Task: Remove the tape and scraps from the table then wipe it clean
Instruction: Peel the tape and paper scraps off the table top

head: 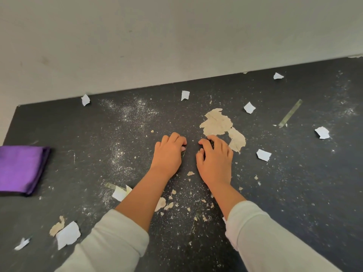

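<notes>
A person's left hand (169, 152) and right hand (215, 154) worked close together at the middle of a dark table (294, 193) strewn with white paper scraps (263, 155), tan torn patches (217, 122) and a pale dusting of powder. Both sets of fingers were curled, tips down against the surface; a small greenish sliver, possibly tape, showed at the left fingertips (183, 148), though whether it was pinched could not be told. A longer tape strip (290, 113) lay flat, well apart to the right. Such tape looked thin, light and stuck down, likely best lifted by a picked-up corner. A folded purple cloth (21, 167) waited at the table's left edge.
</notes>
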